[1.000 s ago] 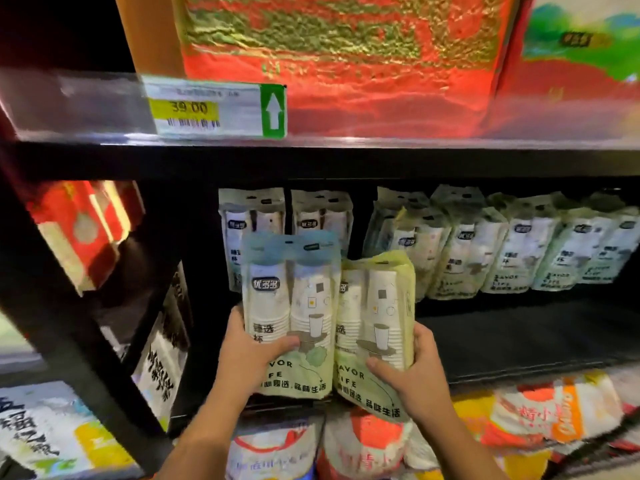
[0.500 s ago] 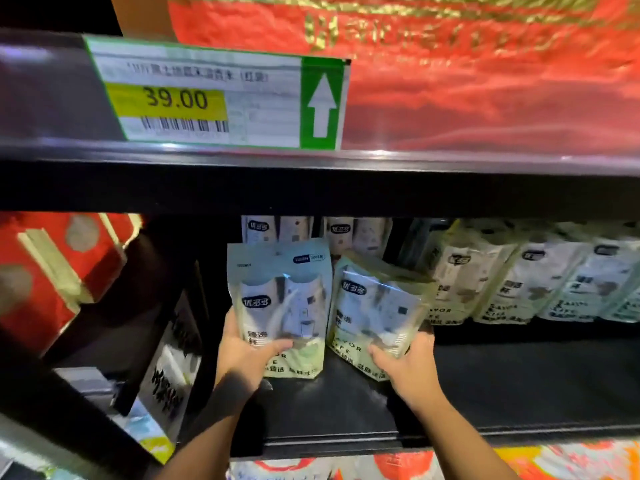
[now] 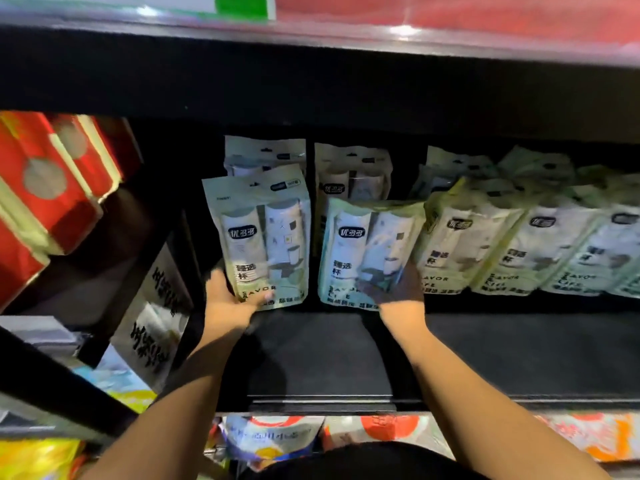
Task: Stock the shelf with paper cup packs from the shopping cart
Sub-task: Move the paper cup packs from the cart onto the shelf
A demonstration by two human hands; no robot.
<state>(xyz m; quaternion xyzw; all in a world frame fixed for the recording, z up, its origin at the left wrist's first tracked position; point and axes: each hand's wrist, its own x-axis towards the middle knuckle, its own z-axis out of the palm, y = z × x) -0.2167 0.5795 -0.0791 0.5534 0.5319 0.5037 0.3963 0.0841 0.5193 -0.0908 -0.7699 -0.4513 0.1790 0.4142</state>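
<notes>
1. The left hand [image 3: 230, 299] grips the lower left corner of the left cup pack [image 3: 263, 233]. Its thumb is pressed across the front and its other fingers are hidden behind. This pack stands upright, deep on the shelf [image 3: 346, 355].
2. The right hand [image 3: 394, 289] holds the lower right corner of the right cup pack [image 3: 367, 251], which leans a little. The hand is in shadow. Dark fingers lie across the front, but I cannot tell whether they are spread.
3. A narrow dark gap separates the two packs. The right one touches the row of packs [image 3: 502, 244] beside it.
4. Bare black board runs from the packs to the shelf's front edge.
5. The back packs [image 3: 353, 171] are half covered by the two held packs.
6. The upper shelf [image 3: 311, 74] hangs dark overhead.
7. The red boxes [image 3: 52, 188] at the left are blurred and cut off.
</notes>
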